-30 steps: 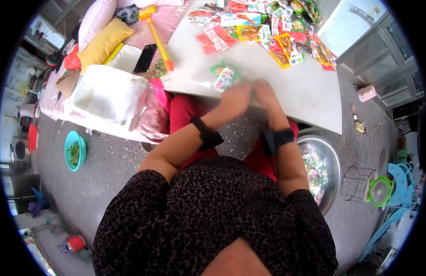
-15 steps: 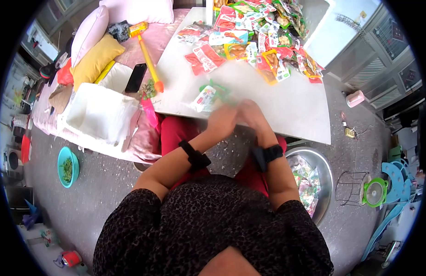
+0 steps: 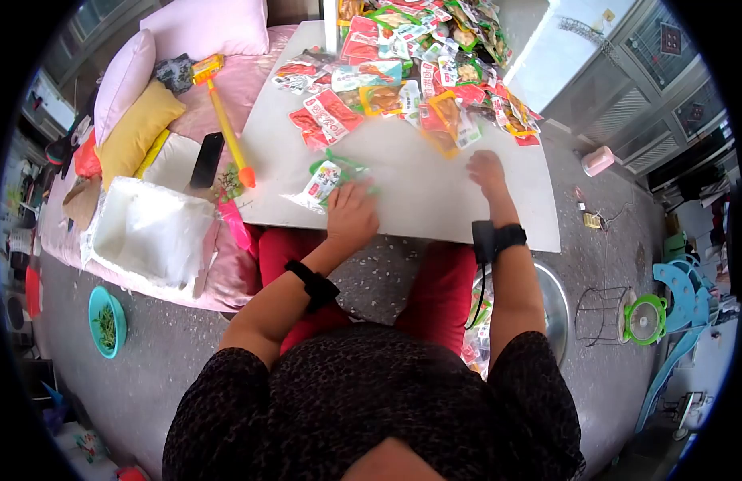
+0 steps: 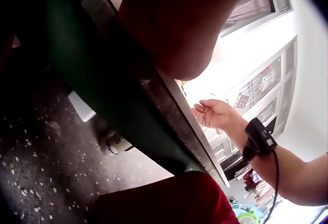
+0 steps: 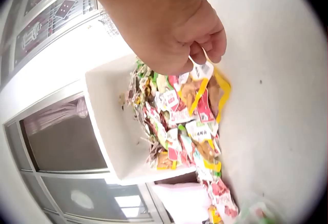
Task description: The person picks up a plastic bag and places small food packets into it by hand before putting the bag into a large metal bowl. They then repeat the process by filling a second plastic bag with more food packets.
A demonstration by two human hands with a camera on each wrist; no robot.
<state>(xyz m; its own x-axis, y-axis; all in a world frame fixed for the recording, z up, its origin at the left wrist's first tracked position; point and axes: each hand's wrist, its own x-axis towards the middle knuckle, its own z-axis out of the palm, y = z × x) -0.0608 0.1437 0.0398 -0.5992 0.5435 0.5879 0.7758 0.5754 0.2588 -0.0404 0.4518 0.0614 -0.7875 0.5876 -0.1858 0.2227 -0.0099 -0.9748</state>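
My left hand [image 3: 353,216] rests at the near edge of the white table [image 3: 419,192], its fingers touching the clear and green plastic packaging [image 3: 323,184] with a white label. From the left wrist view it is a dark shape with its fingers hidden. To the right, my right hand [image 3: 487,172] hovers over the table, empty, with fingers loosely bent. Just beyond it lie yellow-edged food packets [image 5: 223,93], nearest to its fingertips in the right wrist view. A heap of colourful food packets [image 3: 435,50] spills from a white foam box [image 5: 102,116]. Red-and-white packets [image 3: 327,118] lie left of the heap.
Left of the table, a pink-covered bed [image 3: 218,293] holds a white foam tray [image 3: 146,228], a black phone [image 3: 206,160] and a yellow stick with an orange tip [image 3: 231,132]. A metal basin [image 3: 555,309] with packets stands by my right leg. A teal basin [image 3: 108,321] sits on the floor.
My hands were together over the table edge and have parted. The right one moved right and forward towards the heap, while the left stays by the green packaging. The head view has shifted.
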